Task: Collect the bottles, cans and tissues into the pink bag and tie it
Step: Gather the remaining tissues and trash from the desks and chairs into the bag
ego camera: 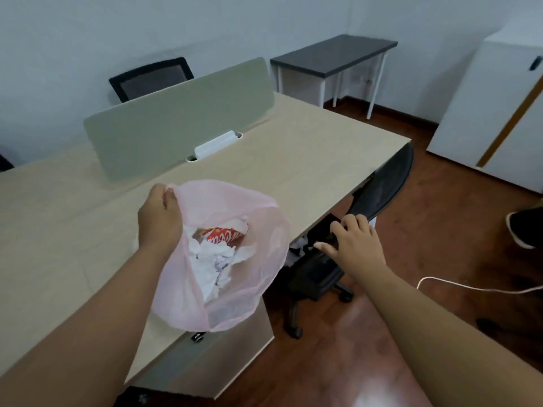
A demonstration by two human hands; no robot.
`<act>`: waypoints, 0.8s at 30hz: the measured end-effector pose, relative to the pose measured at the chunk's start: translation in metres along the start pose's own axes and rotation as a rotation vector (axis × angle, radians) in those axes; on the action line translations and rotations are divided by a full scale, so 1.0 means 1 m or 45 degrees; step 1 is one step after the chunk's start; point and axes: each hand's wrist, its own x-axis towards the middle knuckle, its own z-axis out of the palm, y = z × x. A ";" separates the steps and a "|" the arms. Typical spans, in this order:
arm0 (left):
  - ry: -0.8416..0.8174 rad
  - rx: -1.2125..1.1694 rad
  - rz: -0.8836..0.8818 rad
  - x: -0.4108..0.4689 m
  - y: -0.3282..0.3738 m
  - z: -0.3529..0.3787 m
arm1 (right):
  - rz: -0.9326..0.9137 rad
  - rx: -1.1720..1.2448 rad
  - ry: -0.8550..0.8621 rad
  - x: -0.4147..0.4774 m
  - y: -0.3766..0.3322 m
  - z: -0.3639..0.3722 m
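My left hand (pixel 158 214) pinches the rim of the pink bag (pixel 258 259) and holds it open above the near edge of the desk. Inside the bag lie crumpled white tissues (pixel 216 259) and a red can (pixel 223 235). My right hand (pixel 352 240) is out to the right of the bag with fingers spread, resting on the armrest of a black office chair (pixel 379 183) and holding nothing. A bit of white tissue (pixel 299 243) shows on the chair seat just left of that hand.
The light wooden desk (pixel 293 160) carries a green divider panel (pixel 182 118). A drawer unit (pixel 223 356) sits under the desk. A second black chair (pixel 150 77), a dark side table (pixel 332 54), a white cabinet (pixel 499 107) and a white cable (pixel 470 286) on the wooden floor surround it.
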 end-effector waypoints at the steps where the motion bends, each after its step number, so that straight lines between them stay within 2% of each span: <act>1: -0.044 0.005 -0.002 0.002 -0.005 0.008 | 0.048 0.040 0.079 -0.008 0.006 0.005; 4: -0.174 -0.012 -0.009 0.000 -0.014 0.032 | 0.121 0.033 0.139 -0.027 0.035 0.021; 8: -0.367 -0.049 -0.038 -0.016 -0.021 0.066 | 0.146 -0.145 -0.109 -0.038 0.086 0.035; 11: -0.510 -0.050 -0.059 -0.032 -0.025 0.088 | 0.217 -0.229 -0.137 -0.052 0.105 0.030; 14: -0.624 0.042 0.007 -0.044 -0.039 0.107 | 0.242 -0.279 0.060 -0.065 0.108 0.021; 17: -0.645 0.196 0.076 -0.048 -0.050 0.129 | 0.489 -0.226 0.309 -0.067 0.105 0.018; 19: -0.630 0.185 -0.031 -0.051 -0.047 0.138 | 0.349 -0.280 0.460 -0.065 0.094 0.028; 21: -0.629 0.055 -0.250 -0.049 -0.040 0.155 | 0.132 -0.287 0.495 -0.055 0.082 0.049; 24: -0.623 0.020 -0.348 -0.033 -0.041 0.192 | 0.103 -0.109 0.236 -0.025 0.069 0.087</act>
